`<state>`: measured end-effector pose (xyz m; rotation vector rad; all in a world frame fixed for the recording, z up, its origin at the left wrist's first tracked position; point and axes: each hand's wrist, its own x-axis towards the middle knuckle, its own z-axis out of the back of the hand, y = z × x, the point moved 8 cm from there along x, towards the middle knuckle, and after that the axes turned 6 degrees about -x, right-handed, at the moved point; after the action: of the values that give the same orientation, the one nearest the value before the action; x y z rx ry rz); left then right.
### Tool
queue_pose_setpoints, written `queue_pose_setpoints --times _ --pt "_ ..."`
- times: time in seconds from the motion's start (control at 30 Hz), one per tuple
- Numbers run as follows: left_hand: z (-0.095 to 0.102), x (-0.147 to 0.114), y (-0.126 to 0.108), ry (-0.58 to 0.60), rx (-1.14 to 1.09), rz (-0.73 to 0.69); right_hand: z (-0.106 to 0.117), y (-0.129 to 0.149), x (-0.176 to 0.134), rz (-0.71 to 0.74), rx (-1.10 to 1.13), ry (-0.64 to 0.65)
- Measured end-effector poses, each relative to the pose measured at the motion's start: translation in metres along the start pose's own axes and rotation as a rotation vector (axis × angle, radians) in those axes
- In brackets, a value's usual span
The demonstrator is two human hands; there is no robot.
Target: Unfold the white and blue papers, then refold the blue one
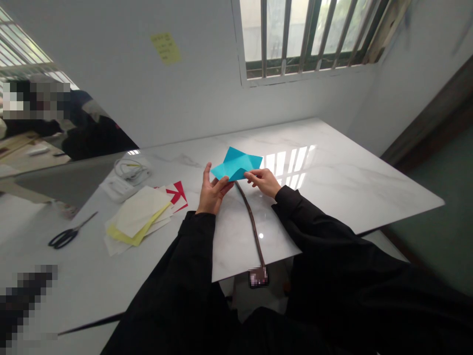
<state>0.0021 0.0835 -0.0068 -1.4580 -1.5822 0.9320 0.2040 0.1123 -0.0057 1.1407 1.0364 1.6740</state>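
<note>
A bright blue sheet of paper [236, 162], partly folded, is held up above the white marbled table [332, 167]. My left hand [212, 193] grips its lower left edge, with the thumb in front and one finger raised. At the lower right edge my right hand [264, 180] pinches the paper between thumb and fingers, where a darker flap shows. Beneath the paper a dark brown cord or strap [251, 217] runs down over the table's near edge. The paper's underside and some fingertips are hidden.
Left of my hands lie stacked white and yellow papers [142, 212], red paper pieces [179, 195], a clear bag with a white cable [127, 177] and black-handled scissors [68, 235]. A yellow note [165, 48] hangs on the wall. Another person [88, 118] appears at far left.
</note>
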Motion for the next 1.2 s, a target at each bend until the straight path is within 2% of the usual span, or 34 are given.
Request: queue_pose_setpoints --times 0.17,0.37,0.57,0.93,1.2 --pt "-0.006 -0.004 -0.003 0.018 -0.083 0.056 0.003 0.001 0.001 0.007 0.049 -0.028" --pt "-0.003 -0.006 -0.004 -0.031 -0.211 0.148 0.002 0.003 0.000 -0.026 0.142 -0.023" --pt "-0.002 -0.005 0.006 -0.106 -0.187 0.201 0.001 0.009 -0.002 0.013 0.159 0.012" --pt "-0.010 -0.009 0.004 -0.080 -0.234 0.217 -0.006 0.011 -0.004 0.001 0.162 0.068" --pt "-0.006 -0.009 0.001 -0.096 -0.244 0.197 -0.006 0.008 -0.003 0.004 0.152 0.064"
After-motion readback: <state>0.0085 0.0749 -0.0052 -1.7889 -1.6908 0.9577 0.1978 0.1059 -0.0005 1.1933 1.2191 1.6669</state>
